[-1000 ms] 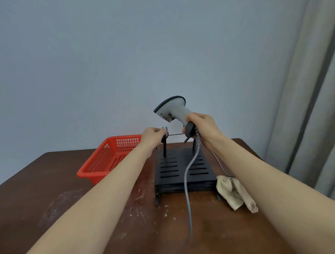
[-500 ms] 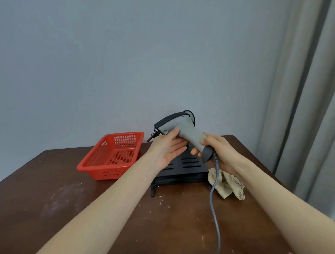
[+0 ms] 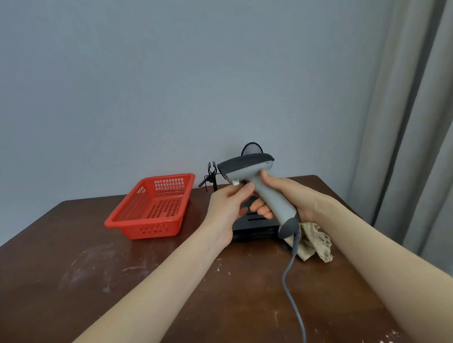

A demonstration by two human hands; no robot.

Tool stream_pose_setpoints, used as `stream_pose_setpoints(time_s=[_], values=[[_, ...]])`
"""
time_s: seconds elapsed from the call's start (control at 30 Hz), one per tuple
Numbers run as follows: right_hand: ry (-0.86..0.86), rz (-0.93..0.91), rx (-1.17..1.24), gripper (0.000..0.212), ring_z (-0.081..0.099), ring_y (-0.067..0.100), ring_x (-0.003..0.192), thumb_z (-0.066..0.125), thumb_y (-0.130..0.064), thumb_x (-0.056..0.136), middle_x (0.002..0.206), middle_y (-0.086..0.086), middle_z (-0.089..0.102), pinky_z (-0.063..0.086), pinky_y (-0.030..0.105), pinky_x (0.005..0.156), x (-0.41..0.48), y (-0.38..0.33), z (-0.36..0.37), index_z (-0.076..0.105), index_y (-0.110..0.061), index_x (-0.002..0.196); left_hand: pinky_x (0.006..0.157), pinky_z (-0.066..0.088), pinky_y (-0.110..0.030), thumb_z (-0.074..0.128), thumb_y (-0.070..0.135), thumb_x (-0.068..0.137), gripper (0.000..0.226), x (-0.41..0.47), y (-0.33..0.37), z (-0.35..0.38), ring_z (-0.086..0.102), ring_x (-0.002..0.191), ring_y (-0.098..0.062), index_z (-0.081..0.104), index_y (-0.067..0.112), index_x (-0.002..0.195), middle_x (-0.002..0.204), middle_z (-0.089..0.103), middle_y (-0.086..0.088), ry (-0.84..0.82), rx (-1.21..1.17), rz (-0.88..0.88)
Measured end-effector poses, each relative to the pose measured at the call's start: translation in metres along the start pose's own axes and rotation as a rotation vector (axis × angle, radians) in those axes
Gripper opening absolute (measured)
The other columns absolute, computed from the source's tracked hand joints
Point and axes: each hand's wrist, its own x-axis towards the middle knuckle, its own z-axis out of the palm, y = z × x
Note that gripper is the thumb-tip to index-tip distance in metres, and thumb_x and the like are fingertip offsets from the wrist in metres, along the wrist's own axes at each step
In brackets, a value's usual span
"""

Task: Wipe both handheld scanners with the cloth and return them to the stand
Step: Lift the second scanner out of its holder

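Observation:
A grey handheld scanner (image 3: 261,182) with a dark head and a grey cable (image 3: 292,284) is held above the table, in front of the black stand (image 3: 251,230). My right hand (image 3: 288,199) grips its handle. My left hand (image 3: 229,207) touches the scanner just under the head, by the white trigger. The beige cloth (image 3: 314,241) lies crumpled on the table right of the stand. A black upright post (image 3: 212,174) of the stand shows behind my left hand. A second scanner is not visible.
A red plastic basket (image 3: 152,209) sits empty on the brown table (image 3: 113,283), left of the stand. Grey curtains (image 3: 422,127) hang at the right, a plain wall behind. The cable trails toward the table's near edge.
The scanner came off the stand and moved toward me. My left hand left the stand's post and now touches the scanner under its head. The view tilted down.

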Motion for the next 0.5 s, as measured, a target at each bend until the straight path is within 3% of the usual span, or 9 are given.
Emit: stream_pose_setpoints(time_s=[0.1, 0.2, 0.27, 0.33, 0.43, 0.5], values=[[-0.149, 0.045, 0.050, 0.073, 0.071, 0.019, 0.070, 0.066, -0.067, 0.056, 0.085, 0.016, 0.072, 0.059, 0.026, 0.061, -0.001, -0.001, 0.000, 0.069, -0.003, 0.091, 0.078, 0.046, -0.026, 0.060, 0.021, 0.092, 0.014, -0.007, -0.003, 0.002, 0.055, 0.074, -0.012, 0.065, 0.008, 0.092, 0.075, 0.057, -0.004, -0.027, 0.077, 0.037], [-0.220, 0.078, 0.067, 0.077, 0.067, 0.017, 0.060, 0.084, -0.063, 0.040, 0.077, 0.015, 0.070, 0.057, 0.025, 0.053, -0.002, -0.001, -0.001, 0.070, -0.003, 0.086, 0.076, 0.047, -0.024, 0.061, 0.021, 0.091, 0.012, -0.012, -0.004, 0.001, 0.057, 0.066, -0.005, 0.066, 0.013, 0.084, 0.066, 0.056, 0.002, -0.042, 0.163, 0.064], [-0.208, 0.068, 0.090, 0.066, 0.058, 0.012, 0.048, 0.079, -0.057, 0.056, 0.066, 0.010, 0.065, 0.052, 0.022, 0.046, -0.003, 0.000, -0.004, 0.062, -0.004, 0.092, 0.082, 0.051, -0.028, 0.065, 0.018, 0.089, 0.010, -0.014, -0.005, -0.003, 0.064, 0.080, -0.002, 0.070, 0.020, 0.081, 0.077, 0.068, 0.008, -0.033, 0.228, 0.083], [-0.190, 0.049, 0.128, 0.050, 0.050, 0.009, 0.043, 0.067, -0.047, 0.073, 0.060, 0.006, 0.058, 0.047, 0.020, 0.043, -0.004, 0.002, -0.008, 0.058, -0.006, 0.098, 0.081, 0.055, -0.029, 0.066, 0.013, 0.087, 0.009, -0.014, -0.005, -0.013, 0.065, 0.095, -0.010, 0.070, 0.021, 0.088, 0.094, 0.071, 0.003, 0.003, 0.243, 0.069], [-0.188, 0.023, 0.106, 0.041, 0.044, 0.007, 0.043, 0.063, -0.038, 0.080, 0.057, 0.002, 0.052, 0.042, 0.018, 0.043, -0.005, 0.004, -0.017, 0.062, -0.004, 0.103, 0.076, 0.058, -0.028, 0.062, 0.009, 0.089, 0.012, -0.010, -0.003, -0.031, 0.068, 0.093, -0.019, 0.066, 0.012, 0.100, 0.103, 0.070, -0.009, 0.101, 0.155, -0.009], [-0.187, 0.013, 0.061, 0.031, 0.043, 0.006, 0.042, 0.061, -0.033, 0.082, 0.055, 0.002, 0.050, 0.041, 0.018, 0.042, -0.005, 0.004, -0.017, 0.063, -0.005, 0.095, 0.079, 0.058, -0.031, 0.056, 0.009, 0.093, 0.016, -0.005, 0.001, -0.043, 0.068, 0.095, -0.021, 0.065, 0.008, 0.107, 0.104, 0.071, -0.010, 0.156, 0.068, -0.031]])
